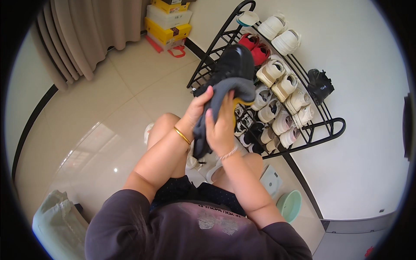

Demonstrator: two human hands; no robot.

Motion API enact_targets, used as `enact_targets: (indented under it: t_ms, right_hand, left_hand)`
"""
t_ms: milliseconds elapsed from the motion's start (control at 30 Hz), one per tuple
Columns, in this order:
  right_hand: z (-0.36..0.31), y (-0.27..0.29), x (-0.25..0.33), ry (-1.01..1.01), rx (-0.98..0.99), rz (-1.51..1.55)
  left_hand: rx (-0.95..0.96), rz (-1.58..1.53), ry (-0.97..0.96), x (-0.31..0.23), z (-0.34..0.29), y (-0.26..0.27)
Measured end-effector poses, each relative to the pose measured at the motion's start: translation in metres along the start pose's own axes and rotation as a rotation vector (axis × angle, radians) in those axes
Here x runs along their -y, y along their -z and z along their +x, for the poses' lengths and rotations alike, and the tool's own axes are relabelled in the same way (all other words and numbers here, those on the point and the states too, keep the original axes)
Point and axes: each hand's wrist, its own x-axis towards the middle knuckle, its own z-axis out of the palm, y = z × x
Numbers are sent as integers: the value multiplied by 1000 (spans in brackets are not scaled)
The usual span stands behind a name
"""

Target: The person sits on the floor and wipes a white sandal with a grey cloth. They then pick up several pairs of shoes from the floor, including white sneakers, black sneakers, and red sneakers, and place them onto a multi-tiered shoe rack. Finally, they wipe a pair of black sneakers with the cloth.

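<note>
Black shoe [234,64], grey cloth [221,108], black rack [318,125], cream sneakers [277,73], red pair [255,47], yellow boxes [168,29].

Both hands [210,117] press a grey cloth [221,108] against a black shoe [232,65].

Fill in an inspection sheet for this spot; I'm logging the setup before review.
Surface: glossy cream tiled floor, dark skirting.
Job's things: black shoe held up, grey cloth draped against it.
Clutter: stacked yellow and white boxes; mint basin; pale green bag.
Grippers: left hand grips the shoe's underside; right hand presses the cloth.
Cables: nothing seen.
Surroundings: black shoe rack with mostly cream shoes, a red pair; beige curtain; white wall.
</note>
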Motion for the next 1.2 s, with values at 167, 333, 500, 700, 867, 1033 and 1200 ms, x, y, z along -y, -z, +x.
enact_targets:
  t_ms: [167,333,500,700,867,1033,1200]
  right_hand:
    - [-27,-5,-5,-11,-45,-35]
    - [27,23,-13,26,-154,-185]
    - [77,53,-24,160,-105,-386]
    - [54,18,-25,160,17,-276]
    - [12,-8,-12,121,63,-62]
    - [-40,-13,-11,77,108,-57]
    - [-97,-25,-21,25,87,-69]
  left_hand:
    - [-148,-20,-68,0,10,-14]
    - [-134,181,-27,-11,6,-11]
    - [-215,111,-121,-4,8,-21]
    - [-34,-360,163,-22,13,4]
    - [-162,-350,44,-36,13,7]
    - [-497,-266,-133,-40,18,7]
    - [-475,-266,-62,-47,16,7]
